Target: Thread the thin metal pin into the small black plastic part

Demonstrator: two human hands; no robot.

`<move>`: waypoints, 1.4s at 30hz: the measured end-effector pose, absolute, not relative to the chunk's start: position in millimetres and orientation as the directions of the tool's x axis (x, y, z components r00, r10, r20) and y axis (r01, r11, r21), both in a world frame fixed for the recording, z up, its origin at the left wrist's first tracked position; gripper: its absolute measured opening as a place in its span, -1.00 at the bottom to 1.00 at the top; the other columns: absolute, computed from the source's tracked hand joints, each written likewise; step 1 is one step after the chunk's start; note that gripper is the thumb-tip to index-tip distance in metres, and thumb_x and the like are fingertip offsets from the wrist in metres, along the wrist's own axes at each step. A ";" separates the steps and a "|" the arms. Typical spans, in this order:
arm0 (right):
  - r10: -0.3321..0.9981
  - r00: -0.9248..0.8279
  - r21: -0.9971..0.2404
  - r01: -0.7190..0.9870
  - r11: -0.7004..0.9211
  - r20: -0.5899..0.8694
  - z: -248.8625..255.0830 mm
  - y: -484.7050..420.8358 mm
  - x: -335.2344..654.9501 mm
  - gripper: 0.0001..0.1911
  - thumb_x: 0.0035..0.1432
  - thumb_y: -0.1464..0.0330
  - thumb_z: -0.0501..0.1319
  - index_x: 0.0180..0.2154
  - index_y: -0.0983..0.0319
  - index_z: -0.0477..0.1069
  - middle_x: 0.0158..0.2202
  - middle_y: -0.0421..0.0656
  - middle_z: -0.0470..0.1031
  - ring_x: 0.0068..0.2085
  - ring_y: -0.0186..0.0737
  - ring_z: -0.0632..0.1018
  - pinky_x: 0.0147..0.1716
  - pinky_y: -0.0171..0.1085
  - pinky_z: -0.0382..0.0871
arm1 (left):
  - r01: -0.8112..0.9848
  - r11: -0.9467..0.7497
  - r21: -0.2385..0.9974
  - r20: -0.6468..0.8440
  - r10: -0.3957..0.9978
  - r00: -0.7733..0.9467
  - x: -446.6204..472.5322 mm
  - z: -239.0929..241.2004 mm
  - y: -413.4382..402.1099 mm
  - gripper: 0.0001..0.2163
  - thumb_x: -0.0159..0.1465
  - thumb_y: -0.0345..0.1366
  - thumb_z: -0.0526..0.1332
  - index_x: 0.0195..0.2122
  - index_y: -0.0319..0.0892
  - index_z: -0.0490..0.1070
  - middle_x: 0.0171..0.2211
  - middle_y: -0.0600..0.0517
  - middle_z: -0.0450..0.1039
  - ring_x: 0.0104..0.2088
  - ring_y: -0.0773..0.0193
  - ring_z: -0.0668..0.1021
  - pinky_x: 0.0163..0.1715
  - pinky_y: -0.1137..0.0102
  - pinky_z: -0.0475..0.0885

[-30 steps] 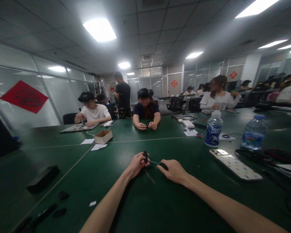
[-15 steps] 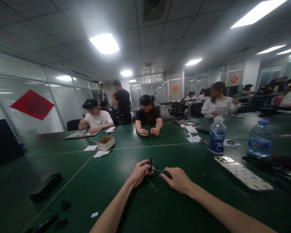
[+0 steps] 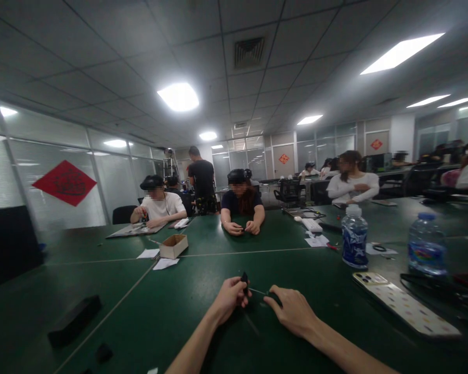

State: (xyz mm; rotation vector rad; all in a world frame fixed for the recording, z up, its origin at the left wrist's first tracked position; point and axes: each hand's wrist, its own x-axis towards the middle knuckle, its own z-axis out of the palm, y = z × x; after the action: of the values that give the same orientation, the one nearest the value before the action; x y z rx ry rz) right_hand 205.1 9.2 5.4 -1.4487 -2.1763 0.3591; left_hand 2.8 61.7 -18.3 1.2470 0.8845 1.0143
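Dark green covers the surface point(image 3: 187, 296), and above its near middle the left hand point(image 3: 230, 298) pinches a small black part point(image 3: 244, 280), held roughly upright between thumb and fingers. Just to its right, the right hand point(image 3: 294, 311) has thumb and forefinger curled loosely about the dark handle of a screwdriver point(image 3: 257, 291), whose thin metal shaft points left and reaches the black part; whether the tip sits inside it is too small to tell.

Writing shows in several places. On the left glass wall, a red diamond sign point(image 3: 64, 183) carries dark character-like marks, too faint to read. Smaller red diamonds hang on the far doors, one near the centre point(image 3: 284, 159) and one to the right point(image 3: 376, 144), their golden marks blurred. A white-capped bottle point(image 3: 354, 239) wears a blue label with white shapes, illegible; beside it, a blue-capped bottle point(image 3: 427, 246) bears a multicoloured label, likewise unreadable. Near both lies a phone point(image 3: 407, 304) in a pale, speckled case.
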 end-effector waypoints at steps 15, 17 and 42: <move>0.909 -0.270 -0.478 0.782 0.400 0.319 -0.2 13.4 204.5 -0.71 0.23 0.19 0.00 -0.32 0.20 0.40 -0.32 -0.09 0.51 -0.32 -0.15 0.53 -0.36 -0.24 0.35 | -0.071 0.015 0.997 0.004 0.966 0.260 7.0 -9.4 56.7 -0.80 0.08 -0.24 0.16 -0.35 -0.28 0.29 -0.54 0.01 0.40 -0.72 0.47 0.32 -0.72 0.56 0.12; 0.933 -0.173 -0.541 0.775 0.326 0.314 -1.0 18.3 208.8 -0.67 0.26 0.19 -0.06 -0.30 0.20 0.39 -0.36 -0.07 0.51 -0.35 -0.15 0.53 -0.38 -0.24 0.35 | -0.056 0.018 0.998 -0.004 0.971 0.237 6.6 -10.0 57.3 -0.82 0.06 -0.25 0.15 -0.39 -0.26 0.27 -0.57 0.03 0.37 -0.74 0.48 0.28 -0.74 0.56 0.09; 0.905 -0.225 -0.794 0.435 0.424 0.360 6.7 18.7 209.1 -0.87 0.06 0.34 0.19 -0.40 0.22 0.25 -0.40 -0.21 0.40 -0.38 -0.30 0.43 -0.36 -0.32 0.29 | 0.421 -0.398 0.815 0.188 0.869 0.458 -18.6 124.2 -19.3 -0.82 -0.04 -0.32 0.38 -0.38 -0.14 0.47 -0.46 0.01 0.45 -0.44 0.19 0.45 -0.43 0.43 0.29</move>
State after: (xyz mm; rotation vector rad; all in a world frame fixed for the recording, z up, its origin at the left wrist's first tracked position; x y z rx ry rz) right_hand 209.1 18.7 6.7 -1.1485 -1.8320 0.6993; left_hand -18.6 -19.3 124.2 2.0010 1.0740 0.8078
